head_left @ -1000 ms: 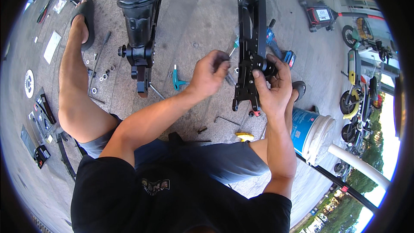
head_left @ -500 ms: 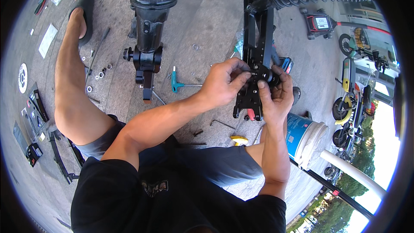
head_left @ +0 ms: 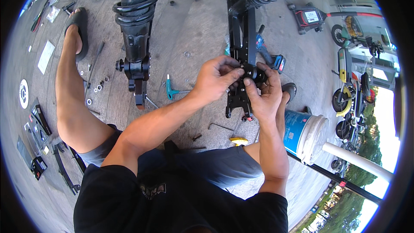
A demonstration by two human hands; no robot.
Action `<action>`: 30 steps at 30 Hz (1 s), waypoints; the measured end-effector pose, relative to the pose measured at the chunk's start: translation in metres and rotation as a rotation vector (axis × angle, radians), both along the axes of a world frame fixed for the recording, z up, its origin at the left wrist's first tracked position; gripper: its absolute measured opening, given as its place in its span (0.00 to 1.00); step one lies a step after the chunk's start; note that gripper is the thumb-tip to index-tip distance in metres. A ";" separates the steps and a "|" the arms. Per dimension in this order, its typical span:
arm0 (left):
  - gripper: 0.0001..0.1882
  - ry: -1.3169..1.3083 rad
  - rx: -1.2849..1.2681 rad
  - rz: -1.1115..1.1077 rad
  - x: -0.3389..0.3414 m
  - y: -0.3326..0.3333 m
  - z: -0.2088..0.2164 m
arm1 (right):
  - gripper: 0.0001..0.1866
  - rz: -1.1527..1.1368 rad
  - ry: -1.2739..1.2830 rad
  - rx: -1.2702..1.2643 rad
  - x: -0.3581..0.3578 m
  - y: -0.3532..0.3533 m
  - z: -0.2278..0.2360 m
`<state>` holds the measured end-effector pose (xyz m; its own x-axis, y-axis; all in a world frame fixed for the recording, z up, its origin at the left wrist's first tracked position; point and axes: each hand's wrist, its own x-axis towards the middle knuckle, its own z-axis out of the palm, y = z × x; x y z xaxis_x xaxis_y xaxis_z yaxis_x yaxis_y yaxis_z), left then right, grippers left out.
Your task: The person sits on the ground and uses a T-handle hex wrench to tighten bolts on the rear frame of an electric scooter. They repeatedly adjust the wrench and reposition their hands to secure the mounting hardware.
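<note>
Centre of view, both my hands on black bracket (head_left: 239,87): left hand (head_left: 215,79) and right hand (head_left: 262,91) pinch small round part at its middle, probably bolt. Fitting unfinished by my read; washers (head_left: 95,89) lie far left on floor (head_left: 189,21).

Lighting: bright, even daylight, outdoors. Concrete floor (head_left: 189,26) evenly lit, with soft short shadows under the black shock (head_left: 136,39) and the forearms. Sky at the right rim overexposed to white; white pipe (head_left: 358,160) nearly blown out. Black bracket (head_left: 241,60) reads as a dark mass with little surface detail; small glints on the coil spring. Focus: sharp at centre, hands (head_left: 241,82) crisp with no motion blur. Distortion: strong fisheye; straight edges bow near the rim, scooters (head_left: 351,90) squeezed and softened. Black vignette fills the corners; blue fringe along the left edge.
</note>
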<state>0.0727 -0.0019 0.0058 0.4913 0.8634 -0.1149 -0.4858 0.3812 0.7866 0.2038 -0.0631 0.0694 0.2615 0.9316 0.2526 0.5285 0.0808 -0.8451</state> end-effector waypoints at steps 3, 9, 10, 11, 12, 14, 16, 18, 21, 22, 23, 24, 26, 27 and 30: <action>0.07 -0.096 -0.158 -0.039 0.000 -0.004 -0.003 | 0.25 -0.012 -0.040 0.019 0.000 0.001 0.000; 0.07 0.015 0.031 0.045 0.002 -0.013 -0.002 | 0.24 0.004 -0.151 -0.098 0.002 -0.003 0.006; 0.08 0.066 0.099 0.072 0.001 -0.014 -0.001 | 0.24 -0.004 -0.154 -0.099 0.002 -0.003 0.007; 0.08 0.042 0.059 0.056 0.000 -0.015 0.001 | 0.24 -0.003 -0.151 -0.101 0.002 -0.004 0.008; 0.08 0.017 0.023 0.029 -0.002 -0.015 0.002 | 0.24 -0.002 -0.149 -0.100 0.001 -0.003 0.008; 0.09 -0.002 -0.058 -0.013 -0.006 -0.011 0.003 | 0.25 -0.008 -0.146 -0.092 0.000 -0.002 0.009; 0.09 -0.014 -0.142 -0.045 -0.009 -0.006 0.003 | 0.24 -0.047 -0.142 -0.031 -0.002 -0.001 0.008; 0.09 0.020 -0.174 -0.114 -0.013 -0.001 0.001 | 0.24 -0.070 -0.141 -0.001 -0.003 0.001 0.008; 0.09 0.113 -0.010 -0.100 -0.011 -0.001 0.001 | 0.24 -0.084 -0.113 -0.033 -0.004 0.000 0.010; 0.09 0.172 0.072 -0.046 -0.009 -0.003 0.001 | 0.24 -0.088 -0.134 -0.034 -0.005 0.000 0.011; 0.09 0.234 0.145 -0.008 -0.006 -0.005 0.001 | 0.24 -0.091 -0.140 -0.040 -0.005 -0.001 0.012; 0.08 0.209 0.160 0.028 -0.005 -0.007 0.002 | 0.24 -0.090 -0.137 -0.052 -0.005 -0.001 0.013; 0.08 0.164 0.168 0.076 -0.005 -0.010 0.003 | 0.24 -0.089 -0.162 -0.037 -0.006 -0.001 0.014; 0.08 0.124 0.119 0.057 -0.005 -0.011 0.003 | 0.24 -0.092 -0.161 -0.041 -0.006 -0.001 0.014; 0.09 0.062 -0.032 -0.016 -0.010 -0.008 0.002 | 0.24 -0.093 -0.123 -0.046 -0.005 -0.001 0.012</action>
